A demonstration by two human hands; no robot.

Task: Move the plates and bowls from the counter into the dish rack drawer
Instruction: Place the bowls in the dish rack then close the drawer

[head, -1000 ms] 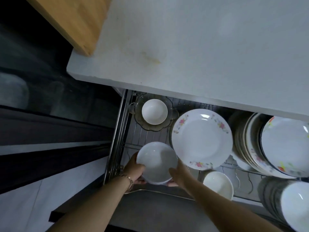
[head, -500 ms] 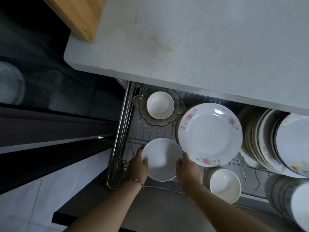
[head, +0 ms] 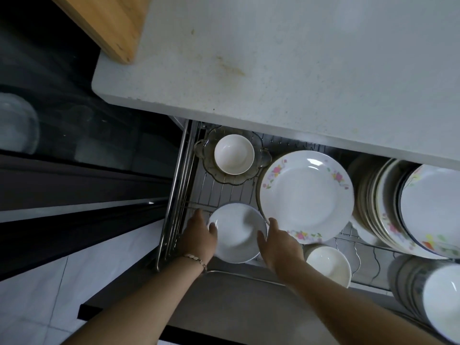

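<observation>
A pale speckled counter [head: 298, 70] with a yellowish stain runs across the top, a wooden board [head: 104, 23] at its left corner. Under it the wire dish rack drawer [head: 179, 190] stands pulled out. Both hands hold a white bowl [head: 236, 232] at the drawer's front left: the left hand [head: 199, 235] grips its left rim, thumb over the edge, a bracelet on the wrist; the right hand [head: 276, 242] clasps the right rim. A flowered plate [head: 306, 197] stands just beside it. Behind sits a small white bowl [head: 234, 154] inside a glass dish [head: 209, 155]. More plates [head: 378, 202] stand stacked to the right.
</observation>
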